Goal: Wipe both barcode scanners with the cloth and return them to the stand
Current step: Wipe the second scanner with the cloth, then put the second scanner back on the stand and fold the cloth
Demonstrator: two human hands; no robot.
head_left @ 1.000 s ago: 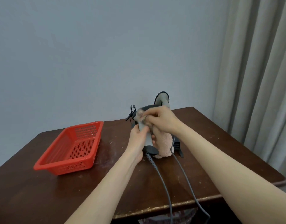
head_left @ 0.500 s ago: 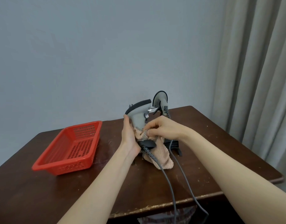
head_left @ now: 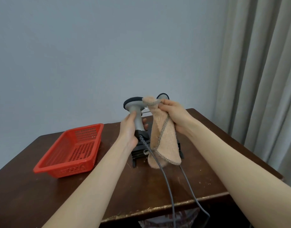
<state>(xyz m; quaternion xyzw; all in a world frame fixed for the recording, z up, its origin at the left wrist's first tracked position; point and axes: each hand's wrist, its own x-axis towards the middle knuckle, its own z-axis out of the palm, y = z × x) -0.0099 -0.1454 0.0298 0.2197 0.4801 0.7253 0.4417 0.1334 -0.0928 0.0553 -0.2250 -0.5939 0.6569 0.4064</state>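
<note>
The red plastic basket (head_left: 70, 170) is sitting on the left side of the dark wooden surface (head_left: 125, 191), its holed floor and slotted walls showing in full.

Over to the middle now. The left hand (head_left: 129, 129) is wrapping its fingers and thumb round the grey handle of one scanner (head_left: 136, 116) and holding it upright, off the surface and just above the black stand (head_left: 139, 153). The scanner's head is black on top and grey beneath, and it is pointing to the right. A grey cable (head_left: 166, 178) is coming out of the black butt of the handle, and it is trailing down and over the front edge of the surface.

The right hand (head_left: 176, 116) is curling its fingers into the cloth (head_left: 164, 139) and pinching the top of it against the nose of the scanner. The cloth is peach and fuzzy with a grey-and-white stitched border. It is hanging in a long fold from the scanner's head down in front of the stand, and I cannot tell whether its lower hem is touching the surface.

The second scanner (head_left: 162, 96) is peeking out behind the cloth and the right fingertips. Only its rounded black-rimmed top is showing, with the rest hidden. A second cable (head_left: 189, 183) is running down from under the cloth and off the front edge.

A pale curtain (head_left: 259, 79) is hanging on the right.
</note>
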